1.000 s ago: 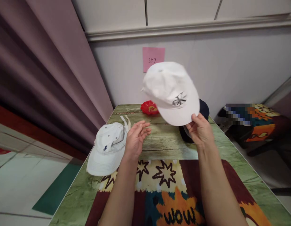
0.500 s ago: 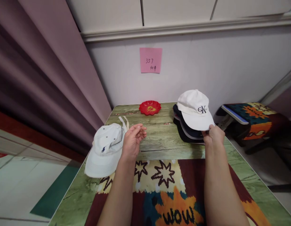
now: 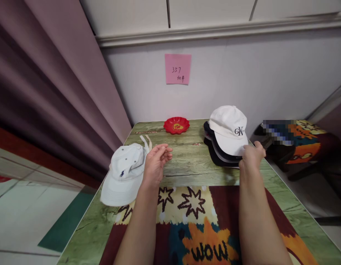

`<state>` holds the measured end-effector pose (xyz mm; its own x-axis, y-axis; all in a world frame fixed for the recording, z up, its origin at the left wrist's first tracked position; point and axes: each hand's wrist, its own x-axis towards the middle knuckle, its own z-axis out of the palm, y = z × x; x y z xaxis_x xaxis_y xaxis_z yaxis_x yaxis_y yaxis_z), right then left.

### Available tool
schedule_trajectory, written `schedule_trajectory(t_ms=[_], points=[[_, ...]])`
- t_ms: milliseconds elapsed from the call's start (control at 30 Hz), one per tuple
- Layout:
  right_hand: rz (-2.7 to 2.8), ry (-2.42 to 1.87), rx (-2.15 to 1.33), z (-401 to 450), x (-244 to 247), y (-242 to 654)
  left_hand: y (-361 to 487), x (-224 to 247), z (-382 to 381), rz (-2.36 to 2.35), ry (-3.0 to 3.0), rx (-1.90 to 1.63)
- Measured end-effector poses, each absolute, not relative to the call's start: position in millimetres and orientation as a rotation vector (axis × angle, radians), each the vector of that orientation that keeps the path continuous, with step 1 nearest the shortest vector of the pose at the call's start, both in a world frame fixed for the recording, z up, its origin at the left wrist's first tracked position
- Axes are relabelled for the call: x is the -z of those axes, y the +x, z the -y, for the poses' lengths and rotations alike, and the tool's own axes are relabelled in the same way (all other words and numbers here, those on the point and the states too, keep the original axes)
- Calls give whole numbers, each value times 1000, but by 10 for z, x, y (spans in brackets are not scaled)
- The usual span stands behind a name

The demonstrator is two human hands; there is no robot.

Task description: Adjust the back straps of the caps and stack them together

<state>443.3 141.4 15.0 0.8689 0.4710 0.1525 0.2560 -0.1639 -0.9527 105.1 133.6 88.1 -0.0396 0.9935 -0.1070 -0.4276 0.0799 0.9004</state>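
My left hand hovers over the table beside a pale cap with a small dark rider logo. Its fingers are loosely curled together against the thumb, with nothing visible in them. Two light straps stick up from the back of that cap, just behind the hand. On the right, a white cap with dark letters tops a stack of dark and grey caps. At its brim's right edge is my right hand, fingers apart and no longer wrapped round the brim; some fingers are hidden.
A red scalloped dish stands at the table's back edge, below a pink note on the wall. In front lies a patterned mat. A curtain hangs at left; a patterned stool stands at right.
My right hand has loosened from the white cap's brim and turned, fingers spreading rightward. The white cap sits slightly lower on the stack. My left hand has stayed nearly still.
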Motion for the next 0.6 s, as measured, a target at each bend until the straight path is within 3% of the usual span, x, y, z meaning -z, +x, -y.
schedule_trajectory(t_ms=[233,433,600], points=[[744,-2026,34,-1369,-331,4099,1046,-865,-1339,-976,828,-1353],[879,-2187,-97,-1339,-313,4004,1052,-835,-1337,-1053,967,-1343],[879,-2125,-27,-1310,-363,3938,841,-808,-1413,-1436,1342,-1540]])
